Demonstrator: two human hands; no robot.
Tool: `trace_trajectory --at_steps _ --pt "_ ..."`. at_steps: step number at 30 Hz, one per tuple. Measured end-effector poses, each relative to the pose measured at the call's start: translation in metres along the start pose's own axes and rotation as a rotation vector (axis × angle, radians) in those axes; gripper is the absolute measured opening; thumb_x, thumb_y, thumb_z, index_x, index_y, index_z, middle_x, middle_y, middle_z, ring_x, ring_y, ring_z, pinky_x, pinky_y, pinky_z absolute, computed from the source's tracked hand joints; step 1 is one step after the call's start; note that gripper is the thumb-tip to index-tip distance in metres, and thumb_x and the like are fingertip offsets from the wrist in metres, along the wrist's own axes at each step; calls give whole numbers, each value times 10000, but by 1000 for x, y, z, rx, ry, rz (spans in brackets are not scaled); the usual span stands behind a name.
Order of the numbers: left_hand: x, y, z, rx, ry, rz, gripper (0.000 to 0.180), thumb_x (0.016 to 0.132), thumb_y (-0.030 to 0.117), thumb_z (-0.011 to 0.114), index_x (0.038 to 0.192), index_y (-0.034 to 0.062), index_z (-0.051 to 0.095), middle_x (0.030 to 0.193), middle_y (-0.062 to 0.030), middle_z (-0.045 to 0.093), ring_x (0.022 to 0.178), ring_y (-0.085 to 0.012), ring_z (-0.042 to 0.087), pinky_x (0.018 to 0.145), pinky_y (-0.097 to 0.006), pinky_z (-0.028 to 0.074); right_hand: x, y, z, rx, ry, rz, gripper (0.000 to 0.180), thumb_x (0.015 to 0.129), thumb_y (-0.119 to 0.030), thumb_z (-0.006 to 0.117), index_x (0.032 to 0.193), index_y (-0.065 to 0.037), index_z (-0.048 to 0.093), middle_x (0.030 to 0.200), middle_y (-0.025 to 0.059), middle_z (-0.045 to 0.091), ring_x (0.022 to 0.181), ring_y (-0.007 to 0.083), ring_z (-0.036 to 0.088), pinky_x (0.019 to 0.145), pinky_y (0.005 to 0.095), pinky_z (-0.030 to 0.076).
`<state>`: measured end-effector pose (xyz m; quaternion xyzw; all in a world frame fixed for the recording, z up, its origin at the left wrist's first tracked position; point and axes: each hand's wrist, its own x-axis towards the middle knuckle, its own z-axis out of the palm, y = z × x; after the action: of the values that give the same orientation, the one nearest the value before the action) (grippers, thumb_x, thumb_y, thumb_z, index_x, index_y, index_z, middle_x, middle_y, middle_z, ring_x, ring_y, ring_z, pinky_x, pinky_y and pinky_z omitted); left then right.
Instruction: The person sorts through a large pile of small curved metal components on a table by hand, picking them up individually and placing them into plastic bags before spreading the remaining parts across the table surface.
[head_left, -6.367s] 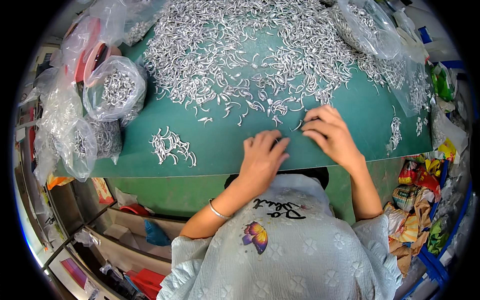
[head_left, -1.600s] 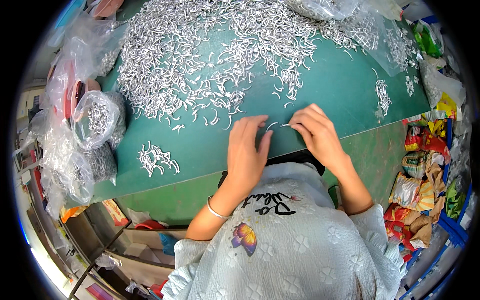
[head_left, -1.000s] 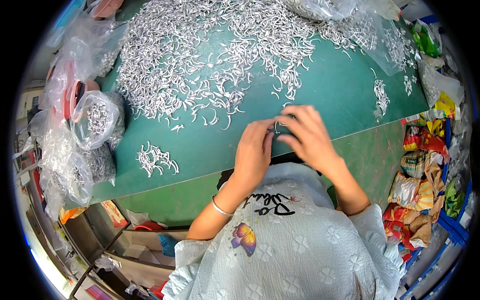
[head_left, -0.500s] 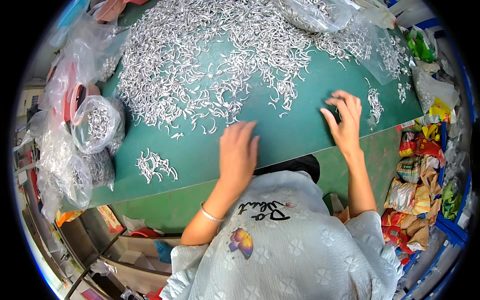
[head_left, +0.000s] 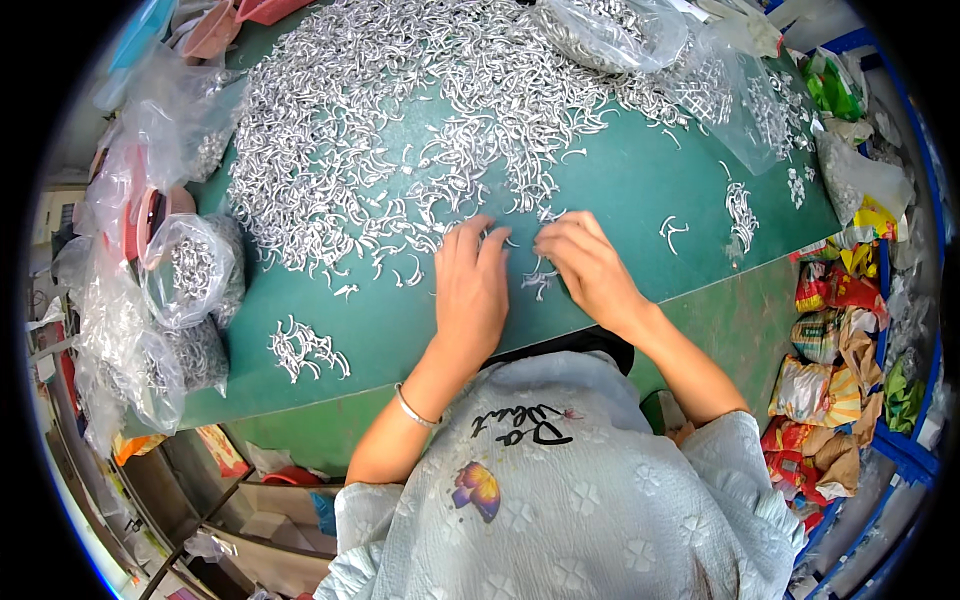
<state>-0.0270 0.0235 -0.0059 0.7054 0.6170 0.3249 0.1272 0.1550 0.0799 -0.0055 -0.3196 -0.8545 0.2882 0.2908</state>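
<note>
A broad heap of small curved silvery metal pieces (head_left: pixel 330 150) covers the far part of the green table (head_left: pixel 400 330). At the heap's near edge, my left hand (head_left: pixel 470 285) rests palm down, its fingers stretched forward among the pieces. My right hand (head_left: pixel 595 270) is just to its right, fingers extended leftward and touching the heap's edge. A few loose pieces (head_left: pixel 540 280) lie between the two hands. Neither hand visibly grips a piece, though the right fingertips partly hide what is under them.
Small separate clusters lie at the near left (head_left: pixel 305 348) and right (head_left: pixel 740 215), with a pair of pieces (head_left: pixel 673 235) between. Clear bags of pieces (head_left: pixel 195 265) line the left edge; another bag (head_left: pixel 620 35) lies at the back. Shelves with colourful packages (head_left: pixel 815 390) stand at right.
My right hand has swung left from the table's right side to the heap, beside my left hand. Pieces now show where it was. The heap's middle part has shifted left and nearer.
</note>
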Motion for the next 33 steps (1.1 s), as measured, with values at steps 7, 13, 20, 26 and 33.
trace_trajectory --at_steps 7,13,20,26,33 --pt "-5 17 12 105 -140 152 397 811 115 699 1191 104 586 1211 -97 533 1135 -294 495 920 -410 361 20 38 -22 300 304 478 202 874 54 606 1062 0 657 952 110 683 744 147 627 667 295 509" --pt "-3 -16 -9 193 8 -7 352 805 5 617 1147 90 610 1121 -81 568 1053 -281 536 886 -416 357 21 10 -53 -175 142 389 216 810 18 675 1022 -13 648 919 127 623 817 288 618 726 372 503" --pt "-11 1 -2 181 -54 21 297 837 76 679 1127 87 618 1179 -85 565 1105 -279 536 914 -425 349 25 -1 -20 -194 -22 56 239 781 -91 727 996 -39 637 1105 69 565 1005 281 518 835 394 417" --pt "-29 -8 -22 44 31 -9 229 841 28 657 1064 75 636 1159 -77 577 1096 -277 539 898 -406 354 5 11 -25 -273 108 186 209 775 -76 727 968 -53 650 1069 57 579 1005 276 518 825 388 400" --pt "-26 -27 -33 295 147 -187 224 855 3 625 1050 105 661 1143 -70 574 1059 -271 533 891 -405 338 32 -8 13 -319 84 89 281 775 -113 739 1029 -54 634 1022 72 561 976 274 509 833 401 379"
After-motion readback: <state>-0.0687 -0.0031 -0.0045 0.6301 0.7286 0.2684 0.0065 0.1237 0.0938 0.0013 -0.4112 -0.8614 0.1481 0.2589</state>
